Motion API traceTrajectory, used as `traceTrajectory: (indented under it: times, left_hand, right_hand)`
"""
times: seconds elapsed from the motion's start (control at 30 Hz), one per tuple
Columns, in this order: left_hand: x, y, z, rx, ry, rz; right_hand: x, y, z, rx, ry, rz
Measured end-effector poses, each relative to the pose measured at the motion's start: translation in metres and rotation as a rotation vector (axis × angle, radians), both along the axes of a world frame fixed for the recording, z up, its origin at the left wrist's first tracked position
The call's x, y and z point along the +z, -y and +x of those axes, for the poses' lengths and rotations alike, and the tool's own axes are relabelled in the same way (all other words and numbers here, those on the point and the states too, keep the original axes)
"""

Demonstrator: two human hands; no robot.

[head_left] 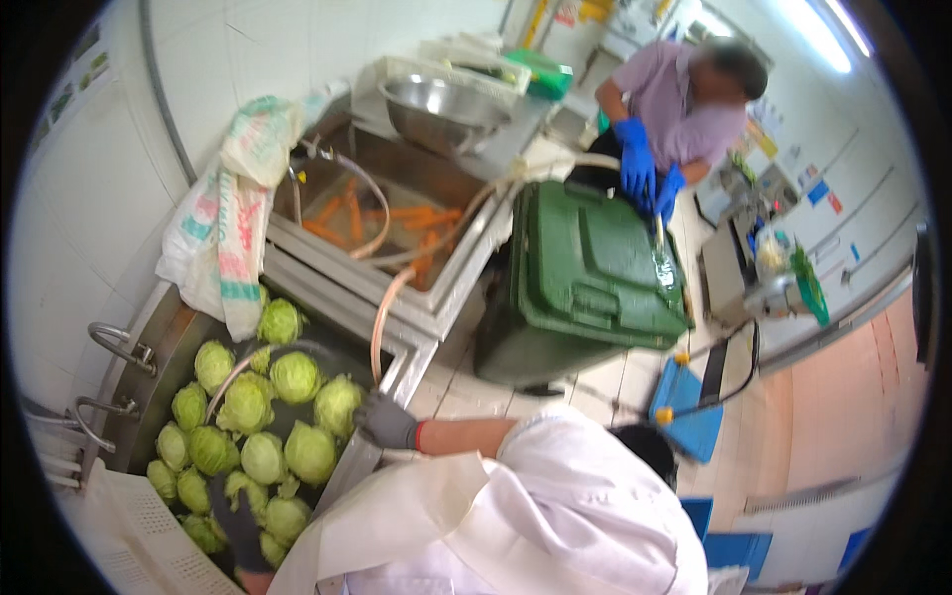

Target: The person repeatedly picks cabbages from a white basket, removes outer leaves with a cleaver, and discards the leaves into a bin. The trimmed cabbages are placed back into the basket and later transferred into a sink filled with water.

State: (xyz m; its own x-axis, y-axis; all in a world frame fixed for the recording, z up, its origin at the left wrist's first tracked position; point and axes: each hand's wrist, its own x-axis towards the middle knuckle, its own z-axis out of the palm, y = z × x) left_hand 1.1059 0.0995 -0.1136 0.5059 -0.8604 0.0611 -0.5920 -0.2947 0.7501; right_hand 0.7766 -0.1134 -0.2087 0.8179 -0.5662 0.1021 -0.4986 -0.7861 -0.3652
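Observation:
My left hand (pixel 239 517), in a dark grey glove, reaches down among the green cabbages in a steel sink. Its fingers are spread beside a cabbage (pixel 247 492), and no firm grip shows. At the sink's front rim (pixel 355 465) is my right hand (pixel 387 421), in a grey glove with a red cuff. Its fingertips come close to or touch another cabbage (pixel 338 405), but whether they grip anything is unclear. Several more cabbages, such as a pale round one (pixel 295 377), fill the basin around a hose (pixel 227 385).
A second sink (pixel 446 294) holds carrots (pixel 353 212) in water, with hoses over it. Woven sacks (pixel 242 216) drape the divider. A white perforated crate (pixel 149 524) stands at lower left. Beyond a green wheeled bin (pixel 595 260), a person in blue gloves (pixel 638 167) holds a tool. A blue trolley (pixel 688 409) stands right.

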Motion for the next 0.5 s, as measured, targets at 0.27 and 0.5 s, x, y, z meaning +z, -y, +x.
traceTrajectory:
  times: [0.27,0.5]
  left_hand:
    - [-0.044,0.036,-0.042,-0.304,-0.195,0.065]
    - [-0.070,0.042,-0.052,-0.434,-0.240,0.189]
  right_hand:
    - [0.012,-0.015,-0.002,-0.132,0.070,-0.006]
    - [0.012,-0.017,-0.001,-0.152,0.122,-0.086]
